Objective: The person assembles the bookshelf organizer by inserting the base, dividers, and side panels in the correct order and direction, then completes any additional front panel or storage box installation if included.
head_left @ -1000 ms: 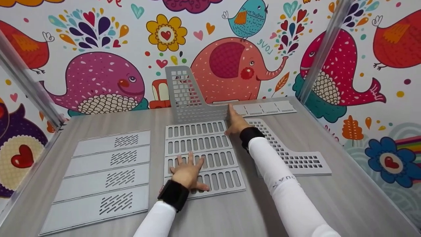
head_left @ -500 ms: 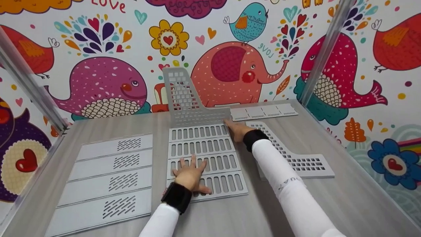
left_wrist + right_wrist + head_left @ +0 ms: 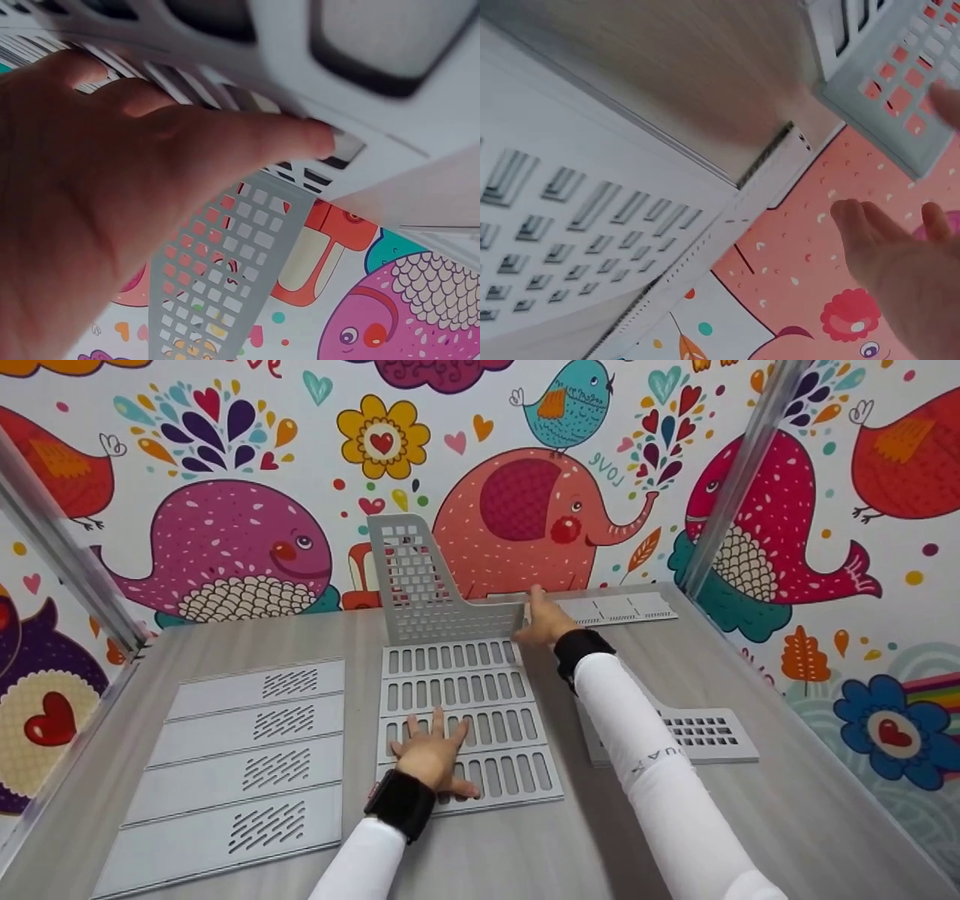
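Note:
My left hand [image 3: 427, 761] rests with spread fingers on a light grey slotted panel [image 3: 495, 706] lying flat at the middle of the table. At that panel's far edge stands a grey L-shaped perforated panel [image 3: 450, 619], its tall side on the left. Beside the low right end of this upright panel is my right hand [image 3: 547, 619], its fingers extended upward. In the right wrist view, a blurred digit lies in front of the perforated panel [image 3: 855, 90] and other fingers are apart from it. The left wrist view shows one left fingertip [image 3: 319, 141] by a slot.
A light grey panel with slanted slits [image 3: 225, 735] lies at left. Right of the middle is a second L-shaped perforated panel [image 3: 712, 735], partly under my right forearm. A narrow marked strip [image 3: 615, 609] lies at the back right, before the patterned wall [image 3: 510, 525].
My right hand dips to the upright panel's lower right corner, then rises again to the top of that end. The upright panel shifts slightly left. My left hand stays in place.

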`<state>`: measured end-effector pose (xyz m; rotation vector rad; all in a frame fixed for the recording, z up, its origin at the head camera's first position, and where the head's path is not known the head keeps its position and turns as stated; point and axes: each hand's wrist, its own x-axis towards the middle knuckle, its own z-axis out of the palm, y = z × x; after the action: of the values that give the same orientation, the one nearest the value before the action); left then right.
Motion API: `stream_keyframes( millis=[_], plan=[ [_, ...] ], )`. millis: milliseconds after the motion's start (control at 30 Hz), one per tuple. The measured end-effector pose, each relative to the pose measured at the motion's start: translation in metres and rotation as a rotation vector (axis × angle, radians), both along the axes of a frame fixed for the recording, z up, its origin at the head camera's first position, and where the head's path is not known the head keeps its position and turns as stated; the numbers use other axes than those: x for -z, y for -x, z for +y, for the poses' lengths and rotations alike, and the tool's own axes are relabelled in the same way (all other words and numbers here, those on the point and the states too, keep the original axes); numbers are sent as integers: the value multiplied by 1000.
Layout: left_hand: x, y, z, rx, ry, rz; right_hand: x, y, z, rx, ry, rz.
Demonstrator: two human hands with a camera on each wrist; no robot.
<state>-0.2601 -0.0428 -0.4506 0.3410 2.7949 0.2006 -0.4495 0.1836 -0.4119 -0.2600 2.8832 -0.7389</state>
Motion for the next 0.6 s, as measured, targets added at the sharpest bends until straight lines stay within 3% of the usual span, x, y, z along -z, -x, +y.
stream_keyframes(
  millis=[167, 400, 600],
  plan=[
    [2, -2, 1, 5, 19, 2, 2, -12, -13, -64, -78, -49],
    [4, -4, 3, 16, 3, 9, 26, -14, -20, 18, -281, 11],
    [2, 0, 1, -2, 5, -5, 27, -8, -20, 17, -254, -19]
  ],
)
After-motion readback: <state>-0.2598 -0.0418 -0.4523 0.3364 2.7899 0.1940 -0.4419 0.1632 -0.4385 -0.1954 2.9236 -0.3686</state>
